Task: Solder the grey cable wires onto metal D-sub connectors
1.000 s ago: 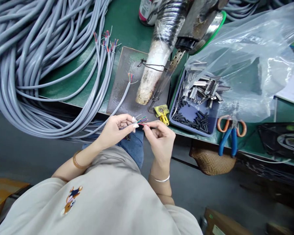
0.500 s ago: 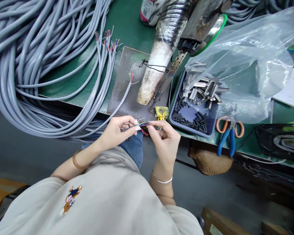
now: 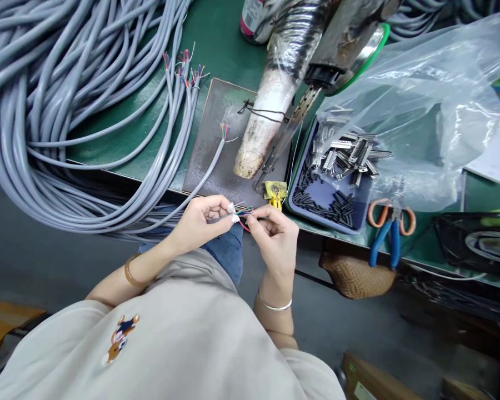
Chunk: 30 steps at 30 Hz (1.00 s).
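At the bench's front edge my left hand [image 3: 204, 222] pinches a grey cable end between thumb and forefinger, both tips wrapped in white. Thin coloured wires [image 3: 245, 211], green, blue, red and others, fan out of it to the right. My right hand [image 3: 275, 236] is closed, its thumb and forefinger pinching among these wires; which strands it grips is partly hidden by the fingers. Another grey cable [image 3: 212, 164] lies just beyond with its coloured wires bared, on a dark board [image 3: 220, 105]. A yellow clip-like piece [image 3: 276, 193] sits beyond my right hand.
A large bundle of grey cables [image 3: 33, 111] covers the left. A soldering iron [image 3: 294, 125] and a wrapped white-tipped tube [image 3: 260, 125] hang over the board. Rightward are a blue tray [image 3: 337, 222] of black sleeves, metal connectors [image 3: 356, 153], a plastic bag [image 3: 433, 105] and cutters [image 3: 387, 236].
My right hand has shifted slightly left and down, closer to my left hand. The red wire now bends beside its fingertips. My left hand stays nearly still on the cable.
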{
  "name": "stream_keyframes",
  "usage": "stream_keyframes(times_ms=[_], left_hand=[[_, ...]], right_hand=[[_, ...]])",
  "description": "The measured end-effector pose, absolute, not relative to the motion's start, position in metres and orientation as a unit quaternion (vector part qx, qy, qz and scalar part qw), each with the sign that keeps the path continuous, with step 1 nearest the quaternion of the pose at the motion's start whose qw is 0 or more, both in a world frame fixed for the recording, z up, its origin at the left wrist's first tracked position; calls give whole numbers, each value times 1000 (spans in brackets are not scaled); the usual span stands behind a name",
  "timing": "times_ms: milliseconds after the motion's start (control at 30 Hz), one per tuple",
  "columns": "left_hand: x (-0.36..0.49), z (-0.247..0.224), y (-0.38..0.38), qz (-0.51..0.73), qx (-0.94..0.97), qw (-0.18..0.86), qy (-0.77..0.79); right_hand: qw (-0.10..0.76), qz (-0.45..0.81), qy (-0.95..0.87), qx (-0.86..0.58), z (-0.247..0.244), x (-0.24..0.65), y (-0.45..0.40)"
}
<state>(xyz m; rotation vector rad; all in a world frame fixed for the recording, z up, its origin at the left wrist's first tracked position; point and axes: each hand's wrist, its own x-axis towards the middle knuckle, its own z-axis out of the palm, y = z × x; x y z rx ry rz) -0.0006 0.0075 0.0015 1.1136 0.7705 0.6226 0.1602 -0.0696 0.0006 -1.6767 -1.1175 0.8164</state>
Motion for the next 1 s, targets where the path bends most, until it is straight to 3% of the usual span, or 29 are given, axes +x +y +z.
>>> stream_keyframes(times_ms=[233, 567, 1000], left_hand=[[-2, 4, 9, 264, 502, 755, 328], [-5, 4, 12, 254, 489, 761, 341], [-2, 1, 10, 245, 485, 771, 332]], right_hand=[[466, 406, -422, -663, -4, 166, -67], [517, 275, -484, -650, -1, 158, -75], [510, 293, -474, -655, -2, 157, -68]])
